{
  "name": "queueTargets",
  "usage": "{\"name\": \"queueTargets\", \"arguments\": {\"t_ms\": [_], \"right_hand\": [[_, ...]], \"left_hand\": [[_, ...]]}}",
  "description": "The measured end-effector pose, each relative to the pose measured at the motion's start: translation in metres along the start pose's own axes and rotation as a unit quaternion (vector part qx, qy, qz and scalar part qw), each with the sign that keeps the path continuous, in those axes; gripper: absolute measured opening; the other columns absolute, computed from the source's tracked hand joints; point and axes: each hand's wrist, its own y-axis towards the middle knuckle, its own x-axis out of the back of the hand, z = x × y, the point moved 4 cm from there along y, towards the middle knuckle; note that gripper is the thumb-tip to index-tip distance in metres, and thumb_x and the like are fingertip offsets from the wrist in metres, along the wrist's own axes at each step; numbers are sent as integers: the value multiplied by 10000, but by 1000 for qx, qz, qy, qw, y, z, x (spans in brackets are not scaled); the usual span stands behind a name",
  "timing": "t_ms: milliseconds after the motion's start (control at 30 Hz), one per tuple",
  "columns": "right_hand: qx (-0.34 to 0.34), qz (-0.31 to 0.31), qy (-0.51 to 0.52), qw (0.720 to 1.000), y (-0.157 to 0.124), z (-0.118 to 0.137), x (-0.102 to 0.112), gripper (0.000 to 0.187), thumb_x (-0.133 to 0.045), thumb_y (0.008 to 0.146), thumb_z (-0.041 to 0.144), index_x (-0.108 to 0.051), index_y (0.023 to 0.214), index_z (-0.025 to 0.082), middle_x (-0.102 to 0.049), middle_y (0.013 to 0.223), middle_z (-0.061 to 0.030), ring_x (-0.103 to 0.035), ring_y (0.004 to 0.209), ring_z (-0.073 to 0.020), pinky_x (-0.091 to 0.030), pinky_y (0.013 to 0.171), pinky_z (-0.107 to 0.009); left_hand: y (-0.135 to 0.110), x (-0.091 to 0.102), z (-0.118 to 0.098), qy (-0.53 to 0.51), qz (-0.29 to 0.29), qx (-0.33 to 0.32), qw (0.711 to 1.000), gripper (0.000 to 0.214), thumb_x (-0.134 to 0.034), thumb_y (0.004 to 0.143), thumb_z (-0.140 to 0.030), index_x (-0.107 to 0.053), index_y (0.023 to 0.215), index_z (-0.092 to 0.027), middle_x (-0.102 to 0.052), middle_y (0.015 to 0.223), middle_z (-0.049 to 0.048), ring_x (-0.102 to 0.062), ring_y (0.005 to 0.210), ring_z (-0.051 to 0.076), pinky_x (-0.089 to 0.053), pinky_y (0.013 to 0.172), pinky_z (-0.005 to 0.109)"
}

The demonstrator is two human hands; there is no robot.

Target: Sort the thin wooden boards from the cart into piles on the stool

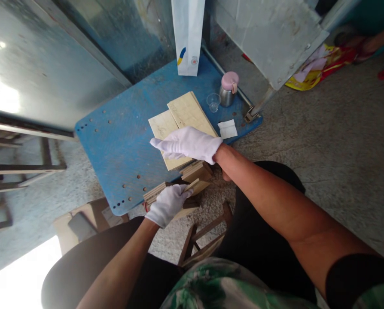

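Observation:
Both my hands wear white gloves. My right hand (187,143) lies flat, fingers stretched out, on top of pale plywood boards (182,115) stacked on a blue metal table (121,141). My left hand (168,204) is closed around the edge of a thin wooden piece (193,185) at the table's near edge, beside a stack of small plywood blocks (155,193). More stacked wood (196,171) sits just under my right wrist.
A pink-lidded steel flask (228,88), a small clear cup (213,102) and a white paper scrap (227,128) sit on the table's far right. A white paper bag (187,34) stands at the back. A wooden stool frame (205,240) is between my knees.

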Motion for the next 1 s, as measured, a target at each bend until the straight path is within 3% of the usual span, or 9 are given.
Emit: {"name": "queueTargets", "arguments": {"t_ms": [167, 333, 733, 1000], "right_hand": [[-2, -1, -2, 1000, 0, 2, 2, 557, -568, 756, 701, -644, 730, 150, -698, 771, -82, -655, 711, -172, -535, 696, -279], [-4, -5, 3, 1000, 0, 4, 3, 569, -572, 755, 697, -645, 762, 134, -696, 779, -84, -641, 696, -147, -530, 685, -269], [-18, -13, -2, 1000, 6, 0, 2, 545, -564, 787, 673, -635, 731, 136, -690, 767, -87, -647, 709, -181, -511, 682, -294], [-14, -6, 2, 1000, 9, -5, 1, 665, -531, 728, 763, -638, 821, 114, -699, 802, -96, -644, 736, -175, -496, 680, -284]], "left_hand": [[26, -17, 0, 32, -1, 3, 999, 340, -434, 890, -469, -668, 850, -225, -667, 720, 26, -589, 649, 151, -372, 602, 246], [44, -24, -5, 52, 12, 28, 998, 354, -436, 893, -471, -685, 931, -221, -704, 829, 61, -642, 804, 193, -422, 685, 251], [69, -43, 2, 58, 29, 49, 997, 364, -426, 898, -439, -672, 970, -181, -706, 934, 114, -656, 872, 233, -456, 760, 287], [75, -59, 12, 41, 34, 55, 997, 374, -441, 896, -457, -665, 1046, -198, -707, 986, 100, -648, 938, 227, -453, 799, 274]]}}
